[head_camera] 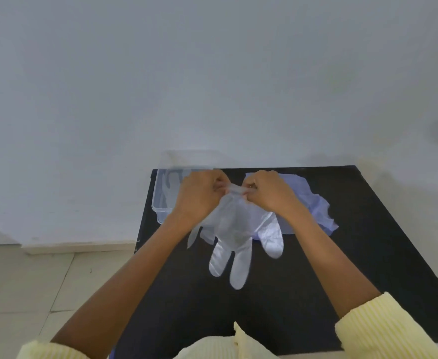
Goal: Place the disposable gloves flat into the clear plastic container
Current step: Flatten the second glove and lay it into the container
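One clear plastic container stands on the one black desk, and one clear disposable glove is held up by two hands, the left hand and the right hand. One loose pile of further gloves lies on the desk; how many it holds cannot be told.

A single wide-angle camera sat on the person's head, looking forward and steeply down over both forearms. It stood close above the black desk, whose far edge ran toward twelve o'clock against a pale wall. The left hand and right hand met near the centre of the frame. Tiled floor showed at eight o'clock.
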